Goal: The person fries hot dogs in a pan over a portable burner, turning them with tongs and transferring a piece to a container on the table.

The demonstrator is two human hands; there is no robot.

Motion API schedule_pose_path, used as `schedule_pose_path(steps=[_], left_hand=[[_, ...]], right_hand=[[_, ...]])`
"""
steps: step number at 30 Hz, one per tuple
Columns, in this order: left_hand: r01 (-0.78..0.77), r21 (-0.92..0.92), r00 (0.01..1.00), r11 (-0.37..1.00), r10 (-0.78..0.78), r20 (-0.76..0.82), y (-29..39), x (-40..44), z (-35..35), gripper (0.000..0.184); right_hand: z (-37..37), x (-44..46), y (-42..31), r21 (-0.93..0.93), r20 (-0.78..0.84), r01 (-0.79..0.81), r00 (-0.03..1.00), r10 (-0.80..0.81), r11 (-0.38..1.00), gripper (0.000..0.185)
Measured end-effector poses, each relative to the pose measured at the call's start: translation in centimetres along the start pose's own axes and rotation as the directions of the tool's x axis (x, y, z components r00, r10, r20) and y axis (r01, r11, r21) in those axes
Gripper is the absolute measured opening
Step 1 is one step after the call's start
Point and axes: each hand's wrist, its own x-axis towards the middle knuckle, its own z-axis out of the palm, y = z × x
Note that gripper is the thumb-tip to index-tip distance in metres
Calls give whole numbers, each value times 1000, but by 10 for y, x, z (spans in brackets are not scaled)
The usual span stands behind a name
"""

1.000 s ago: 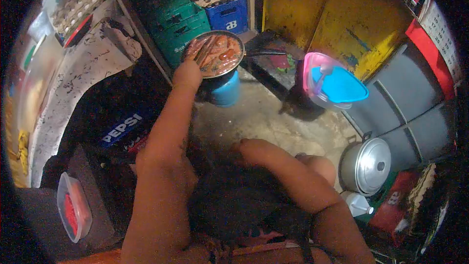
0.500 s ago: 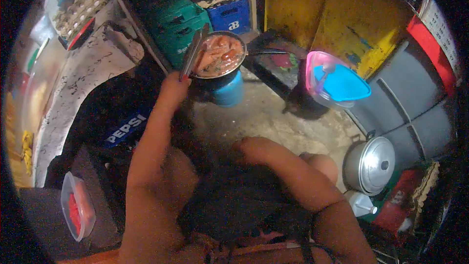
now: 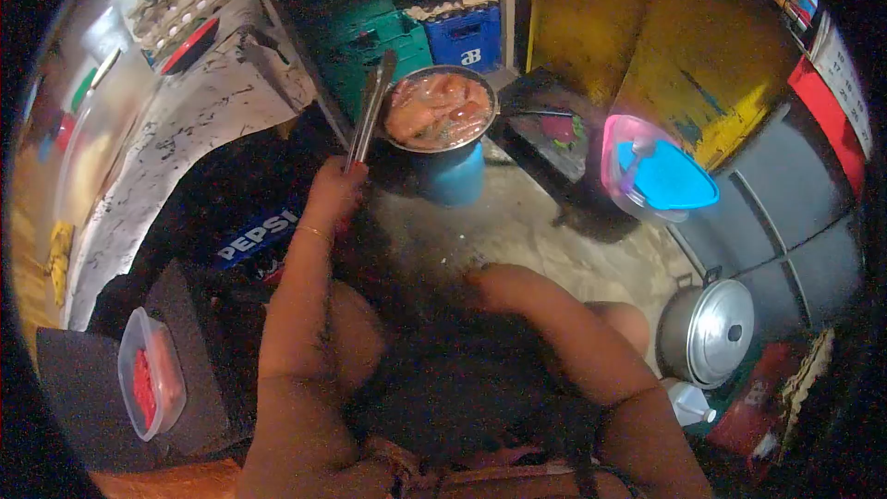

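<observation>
- The left hand (image 3: 338,192) is closed around the near end of metal tongs (image 3: 370,113), whose two arms lie close together.
- The tongs slant away from the person along the left side of a round pan (image 3: 434,149); whether they touch its rim cannot be told.
- The pan holds reddish pieces of food (image 3: 442,109) in glossy liquid and sits above a blue cylinder (image 3: 455,177) on the floor (image 3: 554,249).
- The right hand (image 3: 496,286) is low over the floor near the person's lap, fingers seemingly bent; how far open it is, and whether it holds anything, cannot be told.
- Beyond the pan are a green crate (image 3: 393,44) and a blue crate (image 3: 465,39), side by side.
- Right of the pan are a pink container (image 3: 612,152) and a bright blue lid (image 3: 682,177), touching or overlapping.
- Nearer on the right, a lidded metal pot (image 3: 721,333) is beside a white jug (image 3: 690,401).
- At the left, a clear tub (image 3: 168,388) holds something red.
</observation>
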Motion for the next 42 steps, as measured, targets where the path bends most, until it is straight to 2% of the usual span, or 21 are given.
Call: schedule_pose_path(steps=[2,5,8,11,14,17,20,26,32,38,42], left_hand=[[77,37,996,996,-78,31,3,5,-4,38],[-238,360,960,902,274,-52,-32,26,0,39],[-152,544,973,825,220,-63,-16,16,-6,37],[-138,715,969,686,243,-46,-21,17,-8,36],[-156,795,978,587,205,41,-5,4,-16,29],[-167,813,977,558,203,61,-8,4,-14,26],[-226,817,949,530,309,62,-13,1,-12,25],[-225,826,958,517,271,91,-11,4,-3,26],[-225,868,952,444,290,99,-12,7,5,27],[-212,858,956,468,280,84,-16,12,6,26],[-140,830,972,540,233,13,-24,23,-3,26]], right_hand=[[10,12,11,48,61,-12,998,9,999,49],[14,15,12,40,97,-23,995,19,999,48],[6,8,5,75,80,-58,995,52,995,49],[17,10,18,1,44,2,999,-2,1000,49],[2,-6,-2,3,-6,-67,998,67,998,50],[0,0,-5,-43,62,-104,992,106,994,51],[4,5,-1,-9,87,-98,991,99,995,52],[12,6,7,6,49,-47,998,47,999,53],[14,4,12,-16,50,-32,998,33,999,56],[8,-4,8,-5,-5,0,1000,0,1000,54],[16,6,13,-64,45,-22,999,25,998,51]])
